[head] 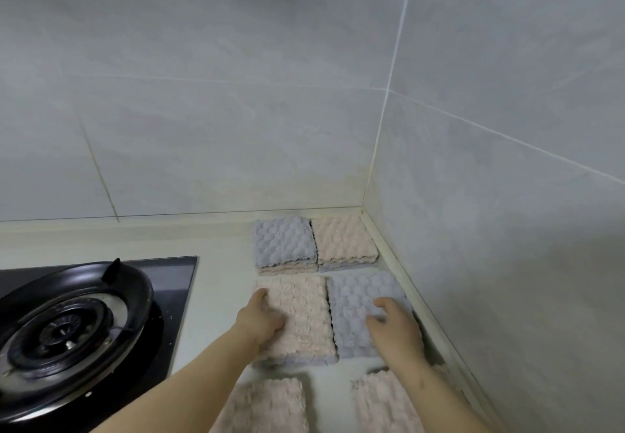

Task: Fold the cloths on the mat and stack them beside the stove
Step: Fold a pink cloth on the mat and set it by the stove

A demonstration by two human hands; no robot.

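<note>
Folded fluffy cloths lie in stacks on the counter right of the stove (pixel 84 328). At the back sit a blue-topped stack (pixel 284 241) and a pink-topped stack (pixel 343 238). In front of them lie a pink folded cloth (pixel 304 314) over a blue one, and a blue folded cloth (pixel 355 311). My left hand (pixel 258 319) rests on the pink cloth's left part, fingers bent onto it. My right hand (pixel 394 326) lies on the blue cloth's right part. Two more pink cloths, one at bottom centre (pixel 270 405) and one at bottom right (pixel 382 402), lie nearest me.
The black gas burner with its pan ring fills the left. Tiled walls (pixel 473 196) meet in a corner right behind the stacks, and a raised cream rim (pixel 412 297) borders the counter on the right. Pale counter (pixel 220 280) shows between stove and cloths.
</note>
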